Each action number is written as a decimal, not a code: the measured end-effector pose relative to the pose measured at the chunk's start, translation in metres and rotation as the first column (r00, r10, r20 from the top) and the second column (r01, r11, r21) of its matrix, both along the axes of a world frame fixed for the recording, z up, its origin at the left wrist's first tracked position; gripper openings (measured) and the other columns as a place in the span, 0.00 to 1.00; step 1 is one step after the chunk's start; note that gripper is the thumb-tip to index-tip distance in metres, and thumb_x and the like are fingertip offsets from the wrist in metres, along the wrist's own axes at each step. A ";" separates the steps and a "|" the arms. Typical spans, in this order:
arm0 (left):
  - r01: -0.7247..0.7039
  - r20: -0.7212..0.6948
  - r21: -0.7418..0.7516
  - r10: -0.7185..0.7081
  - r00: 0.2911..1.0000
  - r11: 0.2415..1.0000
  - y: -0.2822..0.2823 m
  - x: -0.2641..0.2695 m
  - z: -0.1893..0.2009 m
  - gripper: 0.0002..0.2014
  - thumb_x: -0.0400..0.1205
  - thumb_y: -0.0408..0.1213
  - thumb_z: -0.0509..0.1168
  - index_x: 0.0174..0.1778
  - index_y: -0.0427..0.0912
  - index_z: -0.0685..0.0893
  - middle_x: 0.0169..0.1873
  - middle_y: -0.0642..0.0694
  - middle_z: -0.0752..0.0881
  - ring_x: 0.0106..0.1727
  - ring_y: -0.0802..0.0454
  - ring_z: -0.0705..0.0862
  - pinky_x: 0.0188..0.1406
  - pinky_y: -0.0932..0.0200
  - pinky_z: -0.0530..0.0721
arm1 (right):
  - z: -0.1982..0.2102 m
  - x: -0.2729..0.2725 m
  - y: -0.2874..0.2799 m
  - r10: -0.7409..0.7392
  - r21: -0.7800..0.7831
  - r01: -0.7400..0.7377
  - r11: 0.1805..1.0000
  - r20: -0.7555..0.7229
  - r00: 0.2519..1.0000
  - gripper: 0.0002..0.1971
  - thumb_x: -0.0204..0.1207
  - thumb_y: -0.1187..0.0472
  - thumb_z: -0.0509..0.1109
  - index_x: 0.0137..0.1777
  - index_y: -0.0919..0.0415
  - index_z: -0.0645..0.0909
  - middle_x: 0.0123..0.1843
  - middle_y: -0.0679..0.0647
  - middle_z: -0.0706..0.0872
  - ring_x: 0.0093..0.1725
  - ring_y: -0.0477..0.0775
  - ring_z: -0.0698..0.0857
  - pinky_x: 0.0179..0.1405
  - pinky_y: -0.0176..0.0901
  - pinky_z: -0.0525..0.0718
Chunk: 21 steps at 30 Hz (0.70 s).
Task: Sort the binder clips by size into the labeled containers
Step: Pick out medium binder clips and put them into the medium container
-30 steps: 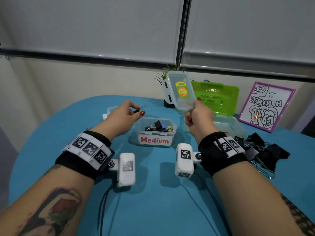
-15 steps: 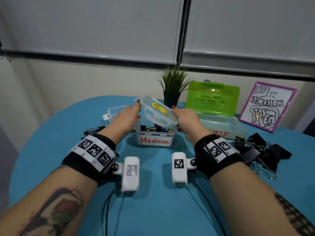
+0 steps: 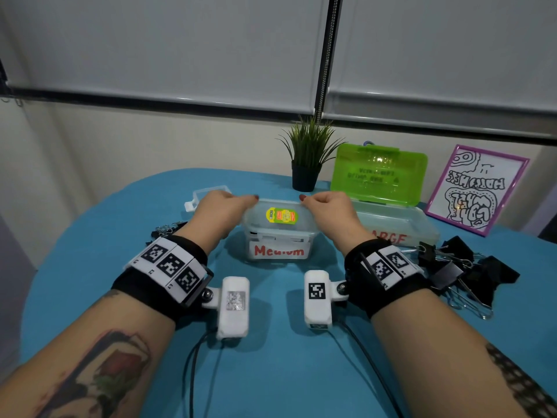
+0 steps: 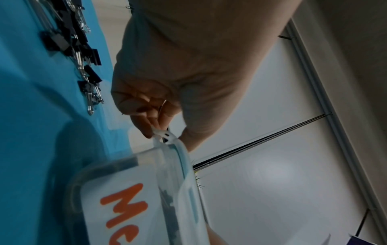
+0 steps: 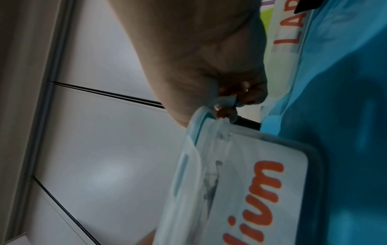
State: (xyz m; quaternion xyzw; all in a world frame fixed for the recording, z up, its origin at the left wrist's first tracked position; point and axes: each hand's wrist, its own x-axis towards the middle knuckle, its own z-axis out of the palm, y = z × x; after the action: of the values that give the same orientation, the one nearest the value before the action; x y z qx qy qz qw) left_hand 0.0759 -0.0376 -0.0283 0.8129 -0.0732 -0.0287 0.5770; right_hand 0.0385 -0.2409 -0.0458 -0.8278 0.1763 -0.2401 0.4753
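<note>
Head view: clear Medium container (image 3: 278, 250), stickered lid (image 3: 280, 215) on top.

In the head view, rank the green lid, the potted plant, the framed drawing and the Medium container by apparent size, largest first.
1. framed drawing and green lid: look about alike, so left unranked.
2. potted plant and Medium container: too close to call; the hands cover the container's ends, and it sits nearer the camera.

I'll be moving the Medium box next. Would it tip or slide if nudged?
The Medium box looks squat and flat-bottomed, so probably slides rather than tips. Clips inside likely add weight and may rattle. Its lid seems unlatched, so it might pop off.
</note>
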 end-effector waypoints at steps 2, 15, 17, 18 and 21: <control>0.019 0.012 0.076 -0.020 1.000 0.997 0.000 0.000 -0.003 0.14 0.79 0.45 0.74 0.52 0.38 0.89 0.33 0.47 0.81 0.33 0.51 0.77 0.26 0.63 0.70 | -0.001 0.001 -0.001 0.002 -0.018 -0.003 1.000 -0.041 0.999 0.15 0.75 0.46 0.76 0.48 0.58 0.90 0.45 0.54 0.88 0.45 0.56 0.84 0.49 0.48 0.83; 0.104 -0.102 0.157 -0.089 0.991 0.982 0.003 0.000 0.002 0.12 0.82 0.43 0.71 0.55 0.39 0.86 0.33 0.44 0.78 0.35 0.47 0.75 0.27 0.63 0.67 | -0.003 0.001 -0.003 0.066 0.023 -0.064 0.998 -0.115 0.991 0.21 0.77 0.47 0.75 0.30 0.58 0.75 0.24 0.54 0.71 0.22 0.55 0.70 0.21 0.41 0.69; 0.122 -0.119 0.162 -0.104 0.987 0.979 0.003 0.000 0.002 0.11 0.82 0.44 0.71 0.54 0.40 0.86 0.37 0.41 0.79 0.40 0.45 0.74 0.28 0.62 0.67 | -0.005 0.002 -0.005 0.059 -0.013 -0.061 0.998 -0.116 0.991 0.22 0.77 0.46 0.75 0.29 0.59 0.74 0.23 0.55 0.71 0.21 0.55 0.69 0.22 0.42 0.70; 0.130 -0.118 0.190 -0.109 0.987 0.973 0.003 0.000 0.002 0.11 0.83 0.45 0.70 0.54 0.41 0.85 0.39 0.41 0.80 0.41 0.45 0.75 0.29 0.62 0.69 | -0.005 0.002 -0.005 0.059 -0.020 -0.062 0.998 -0.119 0.991 0.22 0.77 0.45 0.75 0.30 0.59 0.75 0.23 0.54 0.71 0.21 0.55 0.70 0.23 0.43 0.71; 0.156 -0.062 0.312 -0.144 0.988 0.937 0.002 -0.003 0.003 0.15 0.85 0.49 0.66 0.62 0.46 0.83 0.51 0.44 0.83 0.51 0.46 0.81 0.38 0.56 0.82 | -0.004 0.003 -0.007 0.034 -0.107 -0.046 0.993 -0.112 0.993 0.21 0.75 0.43 0.76 0.36 0.62 0.81 0.28 0.52 0.77 0.28 0.54 0.75 0.33 0.47 0.76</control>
State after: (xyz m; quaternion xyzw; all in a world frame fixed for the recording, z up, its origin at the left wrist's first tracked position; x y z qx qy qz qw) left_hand 0.0734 -0.0358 -0.0256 0.8861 -0.1185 -0.0993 0.4370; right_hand 0.0410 -0.2480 -0.0501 -0.8681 0.1719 -0.1937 0.4235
